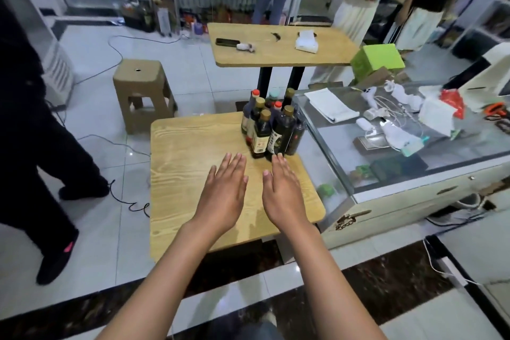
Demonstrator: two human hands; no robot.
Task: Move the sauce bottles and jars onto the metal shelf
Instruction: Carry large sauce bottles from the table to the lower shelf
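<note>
Above table: both hands flat (fingers straight), near bottles.

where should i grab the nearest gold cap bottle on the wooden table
Probably around the neck and shoulder just under the cap of the gold-capped bottle, coming from above: it stands upright, tightly packed against neighbours, so its body is hard to wrap. The right hand is nearest.

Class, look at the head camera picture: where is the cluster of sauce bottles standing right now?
The sauce bottles stand together at the far right corner of the near wooden table, beside the glass display counter, just beyond the fingertips of the right hand.
</note>
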